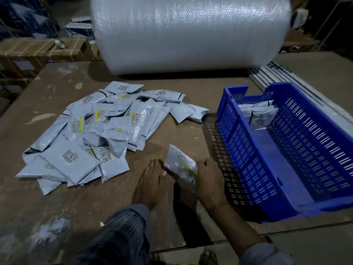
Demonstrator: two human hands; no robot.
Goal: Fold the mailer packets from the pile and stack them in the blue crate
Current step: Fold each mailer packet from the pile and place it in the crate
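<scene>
The right hand (209,178) is curling its fingers round one mailer packet (180,165), tilting it up off the table (181,134) beside the blue crate (286,150), seemingly mid-fold, while the left hand (152,180) is lying flat and straight-fingered alongside, near the pile (99,131).

packets (99,129): showing pale grey, with yellow strips and black-and-white labels
crate (286,150): showing bright blue, slotted walls
table (181,134): looking brown, white-flecked
sleeve (122,236): showing dark checks
</scene>
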